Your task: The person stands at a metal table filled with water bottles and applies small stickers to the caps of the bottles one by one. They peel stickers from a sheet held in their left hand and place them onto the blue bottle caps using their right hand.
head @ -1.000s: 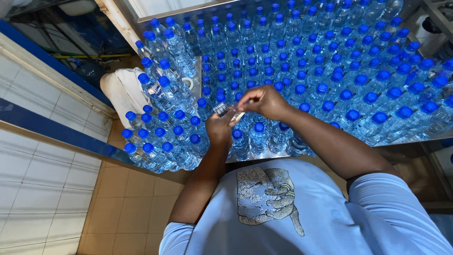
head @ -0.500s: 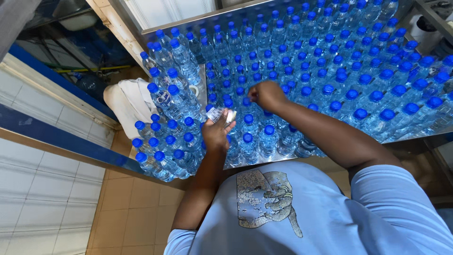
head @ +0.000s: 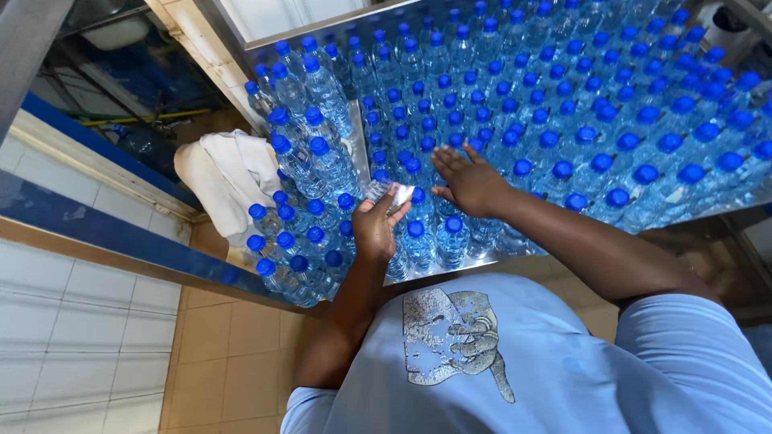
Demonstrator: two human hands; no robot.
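bottles (head: pixel 515 112) run past frame—left hand (head: pixel 374 229) grips something unclear.

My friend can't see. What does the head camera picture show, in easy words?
A person in a light blue T-shirt stands over a metal table crowded with clear water bottles with blue caps. Their left hand holds something small and shiny, while the right hand rests flat on the bottle tops. A white cloth lies at the left.

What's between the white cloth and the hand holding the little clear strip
In the head view, upright blue-capped bottles stand between the white cloth and the left hand.
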